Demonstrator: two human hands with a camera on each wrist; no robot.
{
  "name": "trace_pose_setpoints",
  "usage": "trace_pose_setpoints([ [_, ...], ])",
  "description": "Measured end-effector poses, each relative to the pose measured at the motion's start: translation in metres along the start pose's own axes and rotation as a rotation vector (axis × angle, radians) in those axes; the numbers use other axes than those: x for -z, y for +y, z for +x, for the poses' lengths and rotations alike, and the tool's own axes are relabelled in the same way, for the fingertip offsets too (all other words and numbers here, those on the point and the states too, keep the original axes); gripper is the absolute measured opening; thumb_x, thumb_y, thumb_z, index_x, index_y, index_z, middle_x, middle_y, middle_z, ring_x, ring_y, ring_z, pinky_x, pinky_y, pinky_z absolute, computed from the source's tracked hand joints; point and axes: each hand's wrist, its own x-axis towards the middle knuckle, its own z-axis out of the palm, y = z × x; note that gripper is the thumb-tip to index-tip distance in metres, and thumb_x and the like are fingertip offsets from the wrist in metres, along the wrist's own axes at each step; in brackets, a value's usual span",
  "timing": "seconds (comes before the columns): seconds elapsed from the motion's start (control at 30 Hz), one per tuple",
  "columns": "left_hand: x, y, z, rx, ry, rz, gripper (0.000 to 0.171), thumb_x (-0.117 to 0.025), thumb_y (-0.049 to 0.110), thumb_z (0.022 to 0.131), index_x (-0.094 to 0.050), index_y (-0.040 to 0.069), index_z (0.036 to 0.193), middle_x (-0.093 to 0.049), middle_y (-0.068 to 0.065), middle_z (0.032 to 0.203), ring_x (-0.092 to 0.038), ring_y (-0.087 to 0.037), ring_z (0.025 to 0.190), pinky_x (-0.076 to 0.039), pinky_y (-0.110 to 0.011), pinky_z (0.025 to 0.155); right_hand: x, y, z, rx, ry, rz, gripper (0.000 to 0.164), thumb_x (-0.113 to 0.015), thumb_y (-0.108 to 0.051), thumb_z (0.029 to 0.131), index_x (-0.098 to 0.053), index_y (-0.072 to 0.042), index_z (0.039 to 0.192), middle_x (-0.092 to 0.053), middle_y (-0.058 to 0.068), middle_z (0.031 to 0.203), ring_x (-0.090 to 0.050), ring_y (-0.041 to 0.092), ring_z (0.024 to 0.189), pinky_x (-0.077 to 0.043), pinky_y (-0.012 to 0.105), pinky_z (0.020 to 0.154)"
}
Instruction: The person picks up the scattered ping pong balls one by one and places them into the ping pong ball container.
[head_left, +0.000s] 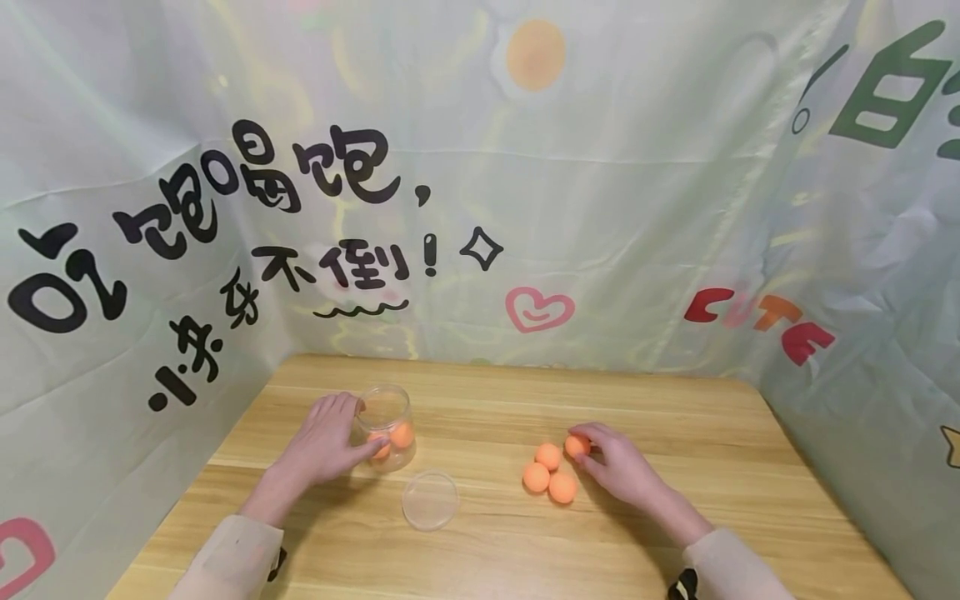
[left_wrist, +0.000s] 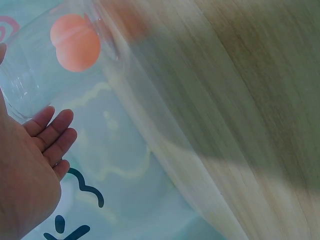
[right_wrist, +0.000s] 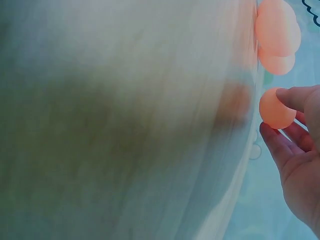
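My left hand holds a clear round jar, its thumb across the near side and fingers at the far left of the rim. The jar stands upright without its lid, with orange balls inside; they also show through its wall in the left wrist view. Between the thumb and fingers of my right hand is a pinched orange ball. Just left of it, three more orange balls lie clustered on the table.
A clear round lid lies flat on the wooden table, in front of the jar and to its right. Printed cloth walls close in the table's back and sides.
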Motion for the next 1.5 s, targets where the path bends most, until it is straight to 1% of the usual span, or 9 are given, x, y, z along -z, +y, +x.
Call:
trace_pose_setpoints([
  [0.1, 0.0, 0.0, 0.0, -0.002, -0.001, 0.002, 0.075, -0.07, 0.064, 0.09, -0.058, -0.004, 0.122, -0.061, -0.018, 0.12, -0.053, -0.04, 0.121, -0.035, -0.059, 0.114, 0.0, 0.0, 0.0, -0.001, 0.014, 0.03, 0.041, -0.077, 0.005, 0.088, -0.067, 0.004, 0.128, -0.068, 0.018, 0.126, -0.069, 0.032, 0.109, -0.061, 0.041, 0.088],
  [0.27, 0.0, 0.0, -0.001, -0.005, -0.004, 0.008, 0.075, -0.07, 0.064, 0.09, -0.058, -0.003, 0.123, -0.061, -0.017, 0.12, -0.053, -0.039, 0.121, -0.035, -0.059, 0.114, 0.0, -0.001, 0.0, 0.02, 0.061, 0.059, 0.043, -0.077, 0.009, 0.085, -0.066, 0.006, 0.127, -0.068, 0.02, 0.125, -0.07, 0.032, 0.107, -0.061, 0.04, 0.086],
  [0.43, 0.0, 0.0, 0.0, -0.005, 0.0, 0.01, 0.075, -0.071, 0.063, 0.09, -0.058, -0.003, 0.123, -0.061, -0.018, 0.121, -0.053, -0.04, 0.122, -0.035, -0.059, 0.114, 0.0, -0.003, 0.0, 0.045, 0.113, 0.058, 0.042, -0.078, 0.008, 0.086, -0.066, 0.005, 0.126, -0.068, 0.018, 0.124, -0.069, 0.032, 0.107, -0.062, 0.04, 0.085],
  [0.67, 0.0, 0.0, 0.0, -0.016, 0.018, 0.005, 0.072, -0.072, 0.062, 0.088, -0.058, -0.002, 0.119, -0.06, -0.013, 0.114, -0.053, -0.037, 0.116, -0.038, -0.057, 0.111, -0.001, -0.004, 0.001, 0.065, 0.168, 0.058, 0.044, -0.079, 0.007, 0.086, -0.066, 0.005, 0.128, -0.067, 0.019, 0.126, -0.068, 0.031, 0.107, -0.062, 0.04, 0.084],
  [0.83, -0.001, 0.0, 0.0, -0.014, 0.015, 0.004, 0.072, -0.072, 0.062, 0.088, -0.058, -0.001, 0.119, -0.06, -0.012, 0.113, -0.053, -0.036, 0.116, -0.038, -0.057, 0.111, -0.002, -0.006, 0.002, 0.083, 0.214, 0.064, 0.045, -0.079, 0.007, 0.087, -0.065, 0.004, 0.129, -0.067, 0.019, 0.127, -0.068, 0.03, 0.105, -0.062, 0.042, 0.084],
  [1.0, 0.0, 0.001, 0.001, -0.015, 0.02, 0.002, 0.072, -0.073, 0.062, 0.088, -0.058, -0.002, 0.119, -0.059, -0.012, 0.112, -0.053, -0.037, 0.114, -0.038, -0.057, 0.11, -0.002, -0.009, 0.004, 0.085, 0.24, 0.083, 0.045, -0.078, 0.006, 0.088, -0.065, 0.003, 0.131, -0.067, 0.018, 0.128, -0.068, 0.031, 0.107, -0.062, 0.044, 0.085],
  [1.17, 0.001, 0.001, 0.0, -0.015, 0.023, 0.009, 0.072, -0.073, 0.061, 0.088, -0.058, -0.002, 0.119, -0.06, -0.012, 0.112, -0.054, -0.036, 0.114, -0.038, -0.057, 0.11, -0.003, -0.011, 0.007, 0.11, 0.277, 0.087, 0.046, -0.078, 0.007, 0.087, -0.065, 0.003, 0.131, -0.067, 0.018, 0.128, -0.068, 0.031, 0.107, -0.062, 0.045, 0.085],
  [1.3, 0.001, 0.002, 0.0, -0.009, 0.018, 0.009, 0.071, -0.074, 0.061, 0.088, -0.058, -0.001, 0.119, -0.06, -0.012, 0.113, -0.054, -0.036, 0.114, -0.038, -0.057, 0.11, -0.004, -0.015, 0.009, 0.126, 0.308, 0.092, 0.046, -0.079, 0.007, 0.086, -0.065, 0.003, 0.13, -0.067, 0.017, 0.128, -0.069, 0.032, 0.108, -0.062, 0.043, 0.084],
  [1.5, 0.001, 0.002, 0.0, -0.007, 0.017, 0.011, 0.071, -0.074, 0.061, 0.088, -0.059, -0.002, 0.119, -0.06, -0.013, 0.113, -0.054, -0.036, 0.115, -0.039, -0.057, 0.11, -0.006, -0.021, 0.012, 0.124, 0.316, 0.13, 0.047, -0.08, 0.006, 0.087, -0.066, 0.001, 0.131, -0.067, 0.015, 0.129, -0.068, 0.03, 0.112, -0.062, 0.039, 0.087],
])
